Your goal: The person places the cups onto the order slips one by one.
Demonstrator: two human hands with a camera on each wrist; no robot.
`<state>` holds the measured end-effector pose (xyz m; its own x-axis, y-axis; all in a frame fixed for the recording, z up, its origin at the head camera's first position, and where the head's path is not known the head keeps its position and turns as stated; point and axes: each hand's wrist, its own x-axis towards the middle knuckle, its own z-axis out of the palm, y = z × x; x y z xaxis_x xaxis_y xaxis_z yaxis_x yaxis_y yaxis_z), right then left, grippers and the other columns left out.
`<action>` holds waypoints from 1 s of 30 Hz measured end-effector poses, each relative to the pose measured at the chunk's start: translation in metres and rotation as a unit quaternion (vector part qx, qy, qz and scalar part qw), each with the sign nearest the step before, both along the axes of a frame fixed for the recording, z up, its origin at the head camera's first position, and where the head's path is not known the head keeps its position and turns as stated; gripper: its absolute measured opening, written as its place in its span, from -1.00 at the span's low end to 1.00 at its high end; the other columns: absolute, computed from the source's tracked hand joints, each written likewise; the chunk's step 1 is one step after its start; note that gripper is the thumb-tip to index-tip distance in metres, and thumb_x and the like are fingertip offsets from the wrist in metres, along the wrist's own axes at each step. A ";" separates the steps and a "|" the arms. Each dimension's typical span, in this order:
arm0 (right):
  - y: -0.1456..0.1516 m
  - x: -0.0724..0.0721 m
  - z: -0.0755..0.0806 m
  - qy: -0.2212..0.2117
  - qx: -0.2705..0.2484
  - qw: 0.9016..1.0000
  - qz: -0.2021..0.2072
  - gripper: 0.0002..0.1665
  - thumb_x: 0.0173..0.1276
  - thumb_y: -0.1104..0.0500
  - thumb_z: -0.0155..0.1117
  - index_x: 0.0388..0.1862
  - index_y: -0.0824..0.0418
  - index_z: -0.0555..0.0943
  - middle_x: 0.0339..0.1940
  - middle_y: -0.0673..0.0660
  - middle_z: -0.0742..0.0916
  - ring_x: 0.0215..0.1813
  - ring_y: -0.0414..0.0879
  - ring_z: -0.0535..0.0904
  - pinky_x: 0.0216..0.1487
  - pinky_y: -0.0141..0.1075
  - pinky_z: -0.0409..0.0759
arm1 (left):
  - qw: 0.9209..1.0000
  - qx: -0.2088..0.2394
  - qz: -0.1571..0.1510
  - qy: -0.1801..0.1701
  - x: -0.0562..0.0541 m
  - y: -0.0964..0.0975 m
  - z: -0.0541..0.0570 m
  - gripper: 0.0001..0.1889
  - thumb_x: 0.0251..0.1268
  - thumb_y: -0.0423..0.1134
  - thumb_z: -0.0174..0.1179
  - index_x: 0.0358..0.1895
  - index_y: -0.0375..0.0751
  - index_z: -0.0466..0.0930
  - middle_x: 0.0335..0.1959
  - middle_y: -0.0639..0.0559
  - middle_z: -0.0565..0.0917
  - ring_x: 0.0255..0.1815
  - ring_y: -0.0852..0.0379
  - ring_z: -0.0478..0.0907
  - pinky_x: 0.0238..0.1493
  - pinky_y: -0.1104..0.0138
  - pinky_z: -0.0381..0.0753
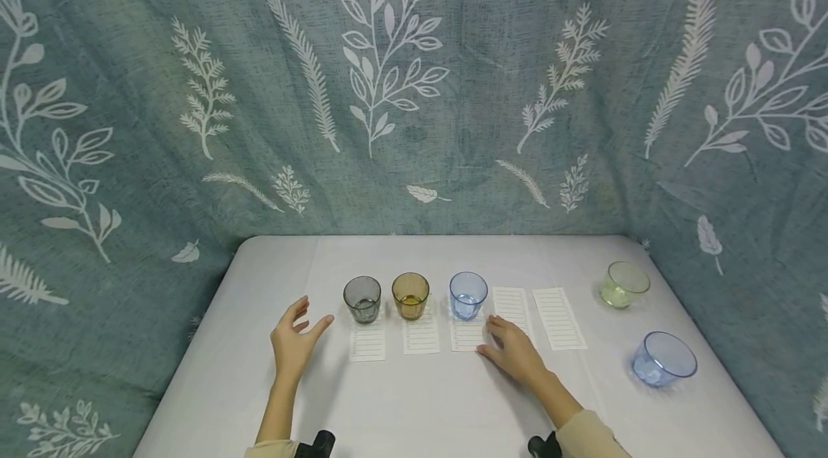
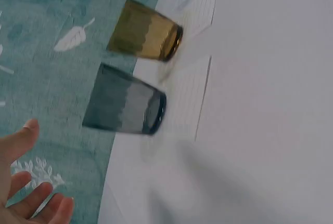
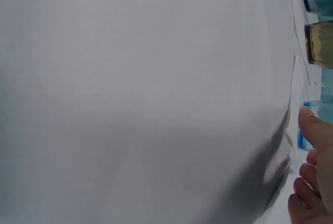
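Note:
A grey glass (image 1: 362,300), an amber glass (image 1: 410,296) and a blue glass (image 1: 468,296) stand upright in a row, each at the far end of a lined paper card. To the left of the grey glass, my left hand (image 1: 296,343) hovers with thumb and fingers spread, holding nothing. In the left wrist view the grey glass (image 2: 125,100) lies beyond its thumb. My right hand (image 1: 512,349) is just right of and nearer than the blue glass, its fingers loosely bent beside the third card (image 1: 467,337) and overlapping the fourth card (image 1: 514,307).
A fifth lined card (image 1: 559,319) lies to the right of the row. Farther right on the white table (image 1: 414,408) are a green glass (image 1: 622,285) and a larger blue glass (image 1: 663,359). A leaf-patterned green curtain (image 1: 453,156) hangs behind and at both sides.

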<state>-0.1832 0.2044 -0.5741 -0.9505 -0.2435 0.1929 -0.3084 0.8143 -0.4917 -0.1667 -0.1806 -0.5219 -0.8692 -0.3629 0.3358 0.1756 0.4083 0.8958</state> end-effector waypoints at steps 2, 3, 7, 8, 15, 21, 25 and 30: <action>0.007 0.001 0.002 0.002 -0.002 1.000 -0.006 -0.39 0.12 0.12 0.42 0.05 0.51 0.54 0.17 0.39 0.55 0.26 0.26 0.41 0.29 0.07 0.36 | 1.000 -0.005 0.017 -0.008 0.003 -0.007 -0.003 -0.39 -0.10 -0.41 0.45 0.10 -0.54 0.46 0.03 -0.41 0.56 0.05 -0.29 0.50 0.00 -0.04 0.59; 0.010 0.002 0.003 0.003 -0.004 1.000 -0.008 -0.38 0.12 0.12 0.42 0.05 0.52 0.53 0.17 0.40 0.55 0.26 0.27 0.41 0.28 0.08 0.37 | 1.000 -0.007 0.024 -0.011 0.004 -0.009 -0.004 -0.39 -0.10 -0.42 0.45 0.10 -0.54 0.46 0.03 -0.42 0.56 0.04 -0.30 0.50 0.00 -0.04 0.59; 0.025 0.004 0.006 0.006 -0.014 1.000 -0.022 -0.38 0.11 0.15 0.43 0.05 0.54 0.52 0.15 0.44 0.55 0.23 0.31 0.42 0.26 0.12 0.37 | 0.999 -0.014 0.036 -0.030 0.012 -0.013 -0.010 -0.40 -0.09 -0.42 0.44 0.10 -0.54 0.46 0.01 -0.43 0.56 0.02 -0.30 0.52 -0.02 -0.03 0.60; 0.028 0.004 0.007 0.008 -0.015 1.000 -0.026 -0.38 0.11 0.16 0.44 0.04 0.54 0.52 0.14 0.44 0.55 0.22 0.32 0.43 0.26 0.12 0.37 | 0.999 -0.015 0.034 -0.034 0.014 -0.012 -0.011 -0.40 -0.09 -0.42 0.44 0.09 -0.55 0.46 0.00 -0.44 0.57 0.02 -0.30 0.52 -0.02 -0.03 0.60; 0.046 0.008 0.010 0.016 -0.007 0.999 -0.033 -0.39 0.09 0.17 0.45 0.02 0.55 0.52 0.09 0.47 0.57 0.17 0.35 0.46 0.22 0.15 0.40 | 0.999 -0.021 -0.002 -0.030 0.019 0.008 -0.018 -0.42 -0.11 -0.40 0.45 0.06 -0.54 0.49 -0.07 -0.42 0.60 -0.06 -0.29 0.56 -0.09 -0.05 0.62; 0.044 0.010 0.006 0.004 -0.027 0.999 -0.031 -0.39 0.10 0.18 0.44 0.03 0.56 0.51 0.09 0.47 0.57 0.18 0.35 0.46 0.23 0.14 0.38 | 0.999 -0.017 -0.044 -0.022 0.014 0.032 -0.021 -0.42 -0.13 -0.40 0.46 0.04 -0.53 0.50 -0.09 -0.41 0.62 -0.08 -0.28 0.58 -0.13 -0.03 0.63; 0.033 0.008 0.003 -0.013 -0.041 0.999 -0.027 -0.37 0.13 0.15 0.42 0.06 0.55 0.50 0.12 0.45 0.56 0.21 0.33 0.44 0.26 0.12 0.36 | 0.999 -0.005 -0.050 -0.014 0.009 0.045 -0.021 -0.42 -0.13 -0.39 0.46 0.04 -0.54 0.50 -0.09 -0.42 0.60 -0.08 -0.29 0.57 -0.14 -0.05 0.63; 0.011 0.002 -0.001 -0.025 -0.043 0.999 -0.013 -0.36 0.15 0.10 0.41 0.09 0.51 0.50 0.17 0.41 0.55 0.24 0.29 0.43 0.29 0.09 0.36 | 0.998 -0.005 -0.056 0.006 0.000 0.062 -0.015 -0.42 -0.12 -0.37 0.47 0.03 -0.55 0.49 -0.06 -0.40 0.59 -0.09 -0.29 0.54 -0.17 -0.07 0.62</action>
<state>-0.1813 0.2154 -0.5749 -0.9651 -0.2038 0.1642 -0.2616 0.7762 -0.5737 -0.1670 -0.1190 -0.5373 -0.9000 -0.2597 0.3501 0.2322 0.3941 0.8893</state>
